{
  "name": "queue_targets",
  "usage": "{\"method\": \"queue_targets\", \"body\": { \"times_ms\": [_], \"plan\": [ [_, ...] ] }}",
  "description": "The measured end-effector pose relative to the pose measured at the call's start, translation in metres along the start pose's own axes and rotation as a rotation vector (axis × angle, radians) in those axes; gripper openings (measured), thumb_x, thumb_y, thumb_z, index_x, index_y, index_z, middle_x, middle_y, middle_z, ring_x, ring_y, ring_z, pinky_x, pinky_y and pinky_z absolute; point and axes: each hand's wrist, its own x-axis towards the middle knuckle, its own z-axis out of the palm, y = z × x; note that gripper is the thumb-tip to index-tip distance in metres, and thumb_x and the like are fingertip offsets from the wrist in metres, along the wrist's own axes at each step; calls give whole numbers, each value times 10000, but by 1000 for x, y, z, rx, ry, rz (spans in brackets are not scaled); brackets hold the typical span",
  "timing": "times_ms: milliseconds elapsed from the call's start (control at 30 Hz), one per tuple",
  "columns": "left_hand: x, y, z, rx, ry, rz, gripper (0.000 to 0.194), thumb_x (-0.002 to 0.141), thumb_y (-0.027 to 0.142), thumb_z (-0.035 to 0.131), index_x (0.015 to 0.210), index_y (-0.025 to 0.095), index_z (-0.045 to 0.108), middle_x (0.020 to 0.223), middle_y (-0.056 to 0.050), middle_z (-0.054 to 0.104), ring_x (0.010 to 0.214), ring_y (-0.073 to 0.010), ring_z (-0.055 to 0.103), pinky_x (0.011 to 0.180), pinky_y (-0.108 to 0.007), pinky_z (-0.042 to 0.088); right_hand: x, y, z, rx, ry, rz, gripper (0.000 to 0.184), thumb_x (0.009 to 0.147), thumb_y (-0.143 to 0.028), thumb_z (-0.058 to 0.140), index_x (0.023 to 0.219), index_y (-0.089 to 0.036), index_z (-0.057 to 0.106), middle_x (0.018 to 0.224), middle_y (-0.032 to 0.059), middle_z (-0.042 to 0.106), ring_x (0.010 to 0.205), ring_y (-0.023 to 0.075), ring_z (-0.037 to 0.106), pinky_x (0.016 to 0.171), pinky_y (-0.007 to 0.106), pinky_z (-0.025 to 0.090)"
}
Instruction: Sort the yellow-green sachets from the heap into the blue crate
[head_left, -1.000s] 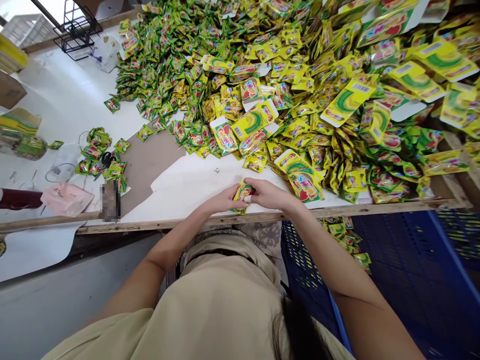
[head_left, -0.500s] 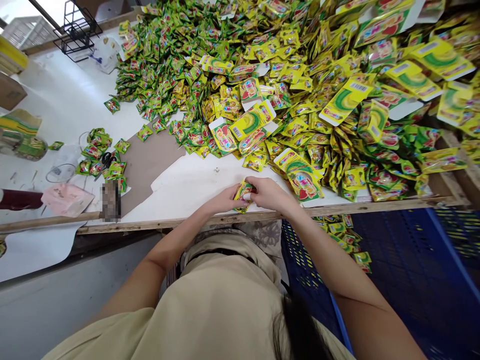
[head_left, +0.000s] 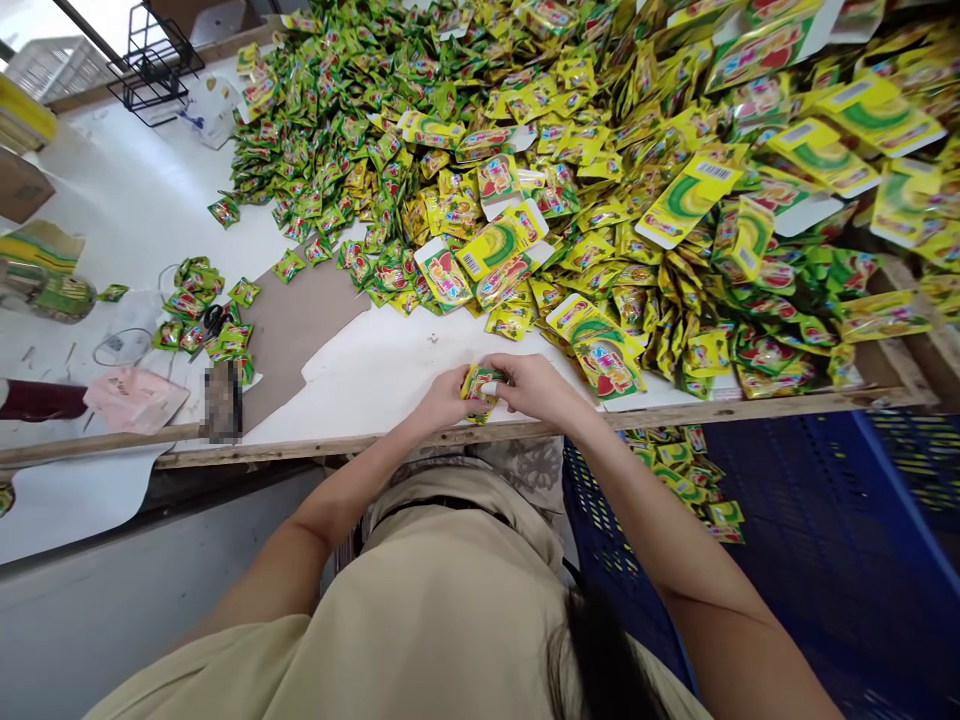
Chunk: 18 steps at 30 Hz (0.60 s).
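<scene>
Close to the table's front edge, both my hands are closed around a small yellow and green printed pack [head_left: 478, 383]. My left hand [head_left: 445, 400] grips its left side. From the right, my right hand [head_left: 529, 385] pinches the same pack, and something white wraps one of its fingers. Fingers cover much of the pack, so I cannot tell if it is a carton or a sachet. Just right of my right hand lies a yellow and green fruit-printed carton [head_left: 604, 355]. Behind the hands spreads a large heap of green and yellow sachets [head_left: 450, 205].
More cartons [head_left: 686, 200] lie on the heap. At left, scissors [head_left: 214, 320] rest among several green sachets, near brown cardboard [head_left: 300, 325] and a pink packet [head_left: 135, 398]. A black wire rack [head_left: 156, 65] stands behind. Below the table at right is a blue crate [head_left: 795, 520] near yellow sachets.
Both hands have moved slightly left with the pack, and its angle in the fingers has shifted. The heap and the things around it look unchanged.
</scene>
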Motion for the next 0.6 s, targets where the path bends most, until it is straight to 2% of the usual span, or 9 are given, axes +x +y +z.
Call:
{"method": "queue_targets", "body": {
  "times_ms": [100,167,200,300,367,400,500,600],
  "plan": [
    [0,-1,0,35,18,36,353,618,273,748,886,143,559,772,15,570,713,-126,505,660,-239,414,1,2,0,68,-60,15,233,745,-94,511,898,-214,640,682,-35,655,447,97,539,522,226,398],
    [1,-2,-1,19,36,58,331,659,328,724,882,147,560,766,11,570,711,-128,511,652,-239,419,-1,4,1,140,-4,-2,251,749,-92,512,928,-213,639,753,-20,677,466,94,545,529,230,415],
    [1,-3,-1,-4,56,59,322,674,350,712,872,146,562,759,10,573,703,-128,514,648,-241,422,-2,5,3,197,70,-11,270,756,-102,516,973,-216,629,815,-9,686,482,91,547,538,233,429],
    [2,-4,-1,-67,130,36,334,674,377,714,866,142,572,779,-3,607,705,-134,536,659,-250,438,-5,14,12,402,398,35,312,782,-204,554,1093,-224,560,997,31,659,523,86,538,542,247,459],
    [2,-2,1,-88,153,31,362,669,387,724,892,142,578,820,-17,632,737,-144,557,683,-257,448,-5,22,20,563,479,124,298,770,-315,598,1046,-218,542,938,30,640,522,92,531,505,248,451],
    [1,-1,2,-102,150,33,385,666,398,730,910,142,579,841,-24,642,755,-149,567,697,-260,451,-5,26,24,666,452,172,294,755,-372,617,990,-214,539,851,15,628,510,95,527,486,244,440],
    [-1,4,6,-252,96,36,496,675,485,720,1007,147,575,919,-51,667,835,-174,603,759,-280,465,-2,33,30,986,250,274,388,665,-488,696,867,-213,512,607,-51,538,469,94,508,468,226,412],
    [-1,10,10,-582,-1,-42,623,733,668,564,1067,142,583,948,-95,695,937,-232,635,828,-346,484,-1,35,27,1216,42,309,482,562,-462,796,847,-219,494,568,-70,525,478,88,508,480,216,404]
  ]
}}
